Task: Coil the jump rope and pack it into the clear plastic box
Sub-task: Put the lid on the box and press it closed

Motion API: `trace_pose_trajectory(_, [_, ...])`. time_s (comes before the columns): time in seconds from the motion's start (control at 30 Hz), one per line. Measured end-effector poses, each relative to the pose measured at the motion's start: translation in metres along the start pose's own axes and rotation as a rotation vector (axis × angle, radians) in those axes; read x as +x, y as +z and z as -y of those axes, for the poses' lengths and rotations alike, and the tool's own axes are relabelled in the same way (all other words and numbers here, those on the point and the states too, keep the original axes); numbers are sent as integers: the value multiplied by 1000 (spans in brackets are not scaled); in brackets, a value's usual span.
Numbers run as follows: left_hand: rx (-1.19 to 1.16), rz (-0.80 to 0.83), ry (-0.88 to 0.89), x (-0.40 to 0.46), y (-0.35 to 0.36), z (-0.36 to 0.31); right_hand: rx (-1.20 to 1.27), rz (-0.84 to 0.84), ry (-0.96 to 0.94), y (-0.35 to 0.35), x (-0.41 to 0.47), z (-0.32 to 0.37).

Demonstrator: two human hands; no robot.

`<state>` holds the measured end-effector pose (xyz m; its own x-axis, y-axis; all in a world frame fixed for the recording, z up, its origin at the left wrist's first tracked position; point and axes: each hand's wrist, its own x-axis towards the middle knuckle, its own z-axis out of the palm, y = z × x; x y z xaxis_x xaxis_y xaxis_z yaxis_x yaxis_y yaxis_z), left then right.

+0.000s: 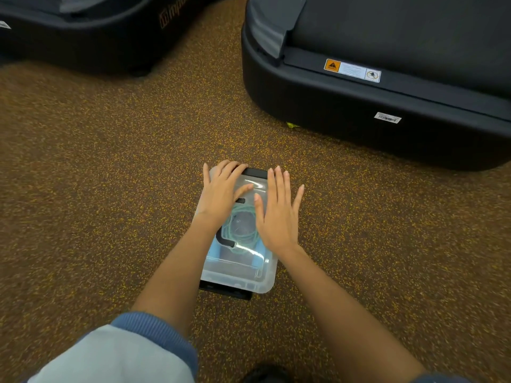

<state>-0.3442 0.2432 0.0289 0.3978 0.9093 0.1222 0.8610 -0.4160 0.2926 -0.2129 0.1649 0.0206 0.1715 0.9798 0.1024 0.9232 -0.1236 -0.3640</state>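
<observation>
The clear plastic box (240, 268) sits on the speckled brown floor (110, 175) with its clear lid (249, 261) on top, and everything else is placed here relative to that box. Inside it, seen through the lid, the teal jump rope (243, 237) lies coiled in loops around the middle, with 1 black handle (222, 239) showing along the left side of the coil and a small dark piece near the far part of the box. The left hand (224, 189) rests flat on the far left part of the lid, fingers spread and reaching to the black latch (255, 172) at the far end, palm down and holding nothing. The right hand (278, 211) lies flat on the right side of the lid, fingers straight and spread wide, also gripping nothing; its little finger hangs past the right edge of the box. A second black latch (226, 293) shows below the near end of the box. Beyond the box to the right stands a black treadmill base (387, 106) with a warning label (352, 70), and another black machine base (83, 37) stands beyond the box to the left. Nearer than the box, at the lower left, a pale sleeve (116, 355) with a blue cuff covers the left upper arm
</observation>
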Motion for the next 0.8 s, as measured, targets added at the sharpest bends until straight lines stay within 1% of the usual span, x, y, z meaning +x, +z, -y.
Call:
trace_pose_trajectory(0.13, [98, 25, -85, -17, 6, -10, -104, 45, -89, -3, 0, 2])
trace_pose_trajectory(0.23, [127, 41, -153, -33, 7, -14, -154, 91, -177, -5, -1, 4])
trace_pose_trajectory(0.33, [73, 74, -182, -53, 4, -17, -192, 120, -227, -5, -5, 7])
trace_pose_trajectory(0.43, [43, 69, -200, -71, 0, -19, -202, 145, -243, -4, -12, 13])
trace_pose_trajectory(0.5, [31, 94, -211, -78, -2, -20, -207, 165, -254, -3, -17, 16])
trace_pose_trajectory(0.57, [39, 133, -194, -83, -5, -18, -219, 181, -279, -4, -23, 18])
trace_pose_trajectory(0.73, [74, 266, -72, -85, -15, 2, -246, 197, -375, -7, -48, 20])
trace_pose_trajectory(0.8, [107, 309, -22, -85, -20, 8, -222, 202, -404, -7, -60, 19])
